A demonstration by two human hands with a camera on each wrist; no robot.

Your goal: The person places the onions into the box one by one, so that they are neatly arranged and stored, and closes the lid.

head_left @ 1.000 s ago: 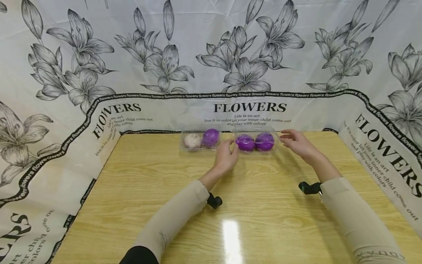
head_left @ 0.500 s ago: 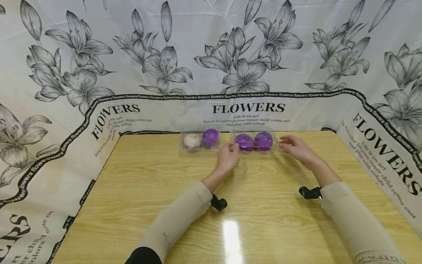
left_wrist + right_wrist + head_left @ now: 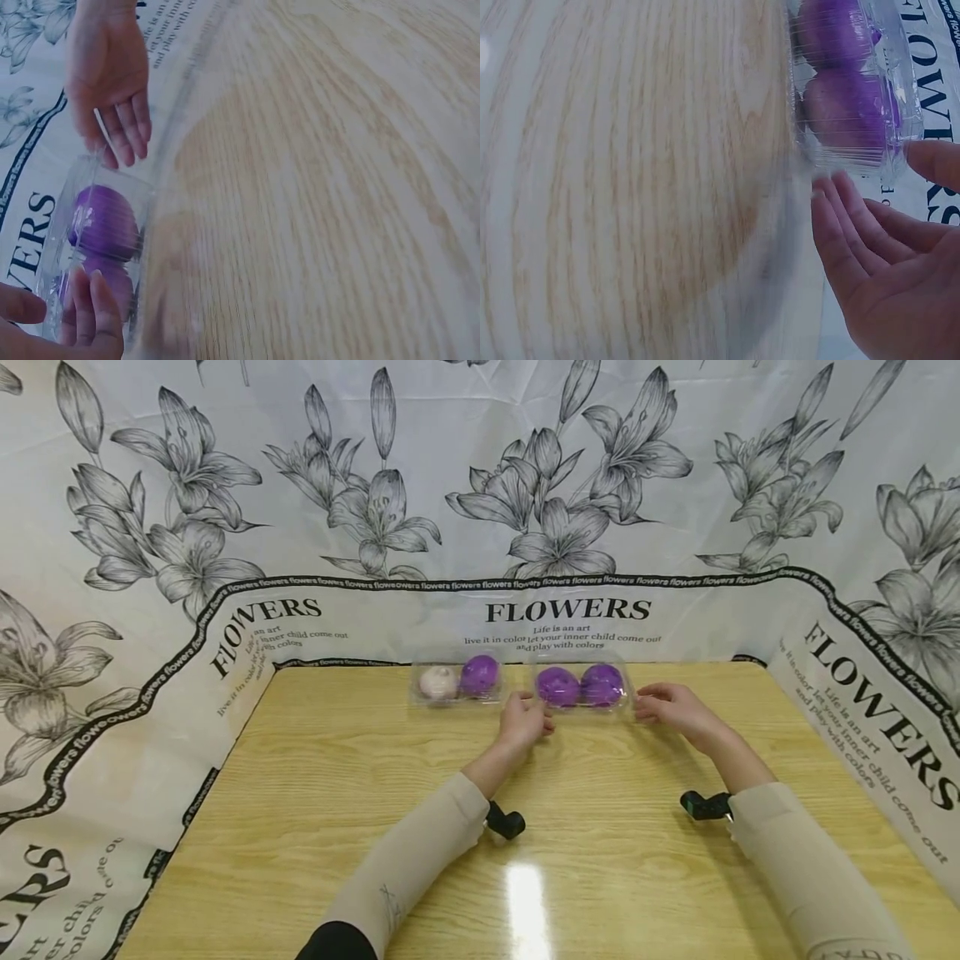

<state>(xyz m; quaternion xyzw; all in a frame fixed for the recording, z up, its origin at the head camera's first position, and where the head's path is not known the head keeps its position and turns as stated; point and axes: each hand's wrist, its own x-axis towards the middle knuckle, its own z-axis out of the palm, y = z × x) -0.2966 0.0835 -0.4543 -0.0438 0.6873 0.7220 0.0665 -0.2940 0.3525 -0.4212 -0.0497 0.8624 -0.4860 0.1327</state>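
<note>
A clear plastic clamshell box [image 3: 592,710] holding two purple balls [image 3: 602,685] stands at the back of the table, between both hands. My left hand [image 3: 521,720] is at its left front corner, thumb apart and fingers bent loosely; in the left wrist view these fingers overlap the nearer ball [image 3: 112,281]. At the box's right end is my right hand [image 3: 678,712], its fingers extended and fingertips right at the end wall. The right wrist view shows the thumb beside the box [image 3: 904,90] and the palm bare.
Left of it stands a second clear box [image 3: 420,700] with a cream-white ball [image 3: 438,682] and a purple ball [image 3: 480,676]. Behind both boxes hangs a flower-printed cloth [image 3: 570,602], which also flanks the wooden table [image 3: 360,810]. Black wrist mounts [image 3: 506,821] stick out by the sleeves.
My left hand has slid slightly right and toward me, its fingers swinging rightward along the box's front corner. The right hand has come a little nearer to me. Both boxes stay about where they were.
</note>
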